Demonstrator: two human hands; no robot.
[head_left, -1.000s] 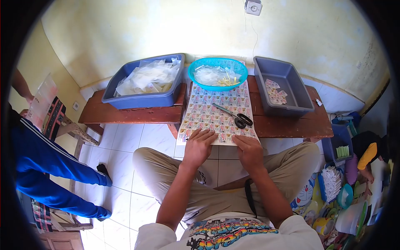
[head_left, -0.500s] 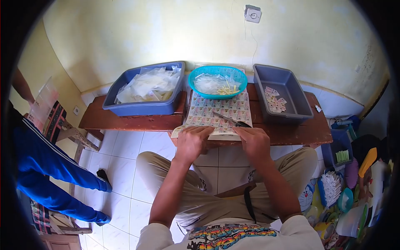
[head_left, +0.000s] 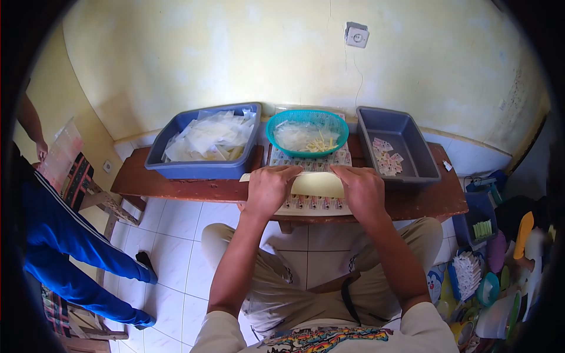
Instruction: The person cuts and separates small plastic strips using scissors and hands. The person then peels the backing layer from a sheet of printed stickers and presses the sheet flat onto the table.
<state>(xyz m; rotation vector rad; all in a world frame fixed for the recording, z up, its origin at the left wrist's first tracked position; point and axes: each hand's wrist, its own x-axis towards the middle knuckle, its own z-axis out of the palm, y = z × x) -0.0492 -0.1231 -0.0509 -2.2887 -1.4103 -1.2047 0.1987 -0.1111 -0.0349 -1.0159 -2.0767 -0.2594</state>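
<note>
My left hand (head_left: pixel 271 187) and my right hand (head_left: pixel 363 188) grip the two ends of a printed paper sheet (head_left: pixel 319 185). Its near edge is lifted and bent over away from me, so the plain cream underside shows between my closed fingers. Below it, more printed label sheets (head_left: pixel 312 206) lie on the wooden bench. Just beyond my hands stands a teal plastic basket (head_left: pixel 307 155), holding clear plastic pieces and pale yellow strips (head_left: pixel 321 143). The scissors seen earlier are hidden now.
A blue-grey bin (head_left: pixel 200 170) full of clear plastic bags is at left. A grey bin (head_left: pixel 415 141) with small printed cards (head_left: pixel 387 157) is at right. Another person in blue trousers (head_left: pixel 76 235) stands at left, a hand by a pinkish sheet. Household items crowd the floor at right.
Both hands have moved away from me, lifting the sheet's near edge and curling it over. The scissors on the sheet have dropped out of sight. The camera view has tilted up slightly.
</note>
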